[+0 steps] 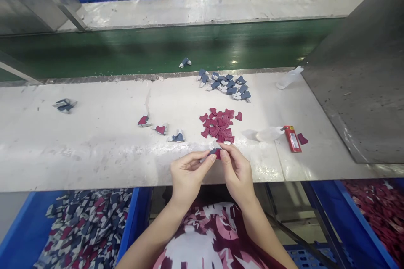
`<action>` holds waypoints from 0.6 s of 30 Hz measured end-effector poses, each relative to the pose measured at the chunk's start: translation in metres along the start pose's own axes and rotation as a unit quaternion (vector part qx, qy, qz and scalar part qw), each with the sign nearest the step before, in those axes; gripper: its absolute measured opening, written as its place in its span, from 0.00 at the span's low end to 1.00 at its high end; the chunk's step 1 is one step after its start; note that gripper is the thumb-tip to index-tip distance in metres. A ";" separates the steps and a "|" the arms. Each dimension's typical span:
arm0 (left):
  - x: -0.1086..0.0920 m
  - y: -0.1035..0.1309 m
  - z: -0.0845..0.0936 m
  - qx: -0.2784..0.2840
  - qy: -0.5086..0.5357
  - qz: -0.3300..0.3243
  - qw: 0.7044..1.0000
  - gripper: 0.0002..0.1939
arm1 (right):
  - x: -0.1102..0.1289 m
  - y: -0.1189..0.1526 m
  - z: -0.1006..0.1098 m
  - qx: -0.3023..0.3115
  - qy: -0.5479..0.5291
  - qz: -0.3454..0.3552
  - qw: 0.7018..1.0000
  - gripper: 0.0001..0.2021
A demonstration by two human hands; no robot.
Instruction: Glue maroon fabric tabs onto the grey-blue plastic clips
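My left hand [189,172] and my right hand [237,170] meet at the table's front, fingertips pinched on one small blue-grey and white plastic part [215,150]. Dark red shows on its right side, by my right fingertips; fingers cover much of it. Just beyond lies a pile of dark red plastic pieces [217,124]. Farther back is a cluster of blue-grey and white parts [227,85]. Left of my hands sit a blue-grey part [177,136] and two parts with red faces, one of them a red-faced part [160,129] nearest the blue-grey one.
A clear bottle [268,134] lies by a red box [293,139] on the right; another bottle [288,78] leans near the metal panel [362,92]. A green conveyor belt [126,50] runs behind. Blue bins hold mixed parts [88,227] at left and red pieces [378,214] at right.
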State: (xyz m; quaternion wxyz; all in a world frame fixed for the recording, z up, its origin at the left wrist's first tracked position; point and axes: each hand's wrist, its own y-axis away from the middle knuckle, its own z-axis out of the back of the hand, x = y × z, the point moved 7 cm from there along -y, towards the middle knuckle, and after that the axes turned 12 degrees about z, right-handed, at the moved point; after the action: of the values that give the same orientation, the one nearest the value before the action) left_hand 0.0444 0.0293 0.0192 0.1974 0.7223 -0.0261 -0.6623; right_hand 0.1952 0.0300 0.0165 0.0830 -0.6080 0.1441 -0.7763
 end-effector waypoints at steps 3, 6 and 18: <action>-0.003 0.002 0.000 0.000 -0.031 -0.047 0.998 0.06 | -0.002 0.000 -0.003 -0.015 -0.003 -0.013 1.000 0.11; -0.005 0.000 0.000 0.022 -0.072 -0.094 0.993 0.07 | -0.004 -0.001 -0.005 -0.014 -0.034 -0.040 0.999 0.12; -0.006 -0.001 0.001 0.102 -0.083 -0.064 0.989 0.12 | 0.006 -0.010 0.011 0.071 -0.011 0.099 0.992 0.29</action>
State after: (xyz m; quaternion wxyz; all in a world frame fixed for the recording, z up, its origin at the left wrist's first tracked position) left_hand 0.0425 0.0319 0.0241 0.0771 0.6814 -0.0641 -0.7250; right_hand 0.2052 0.0361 0.0281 0.2040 -0.5919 0.1469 -0.7658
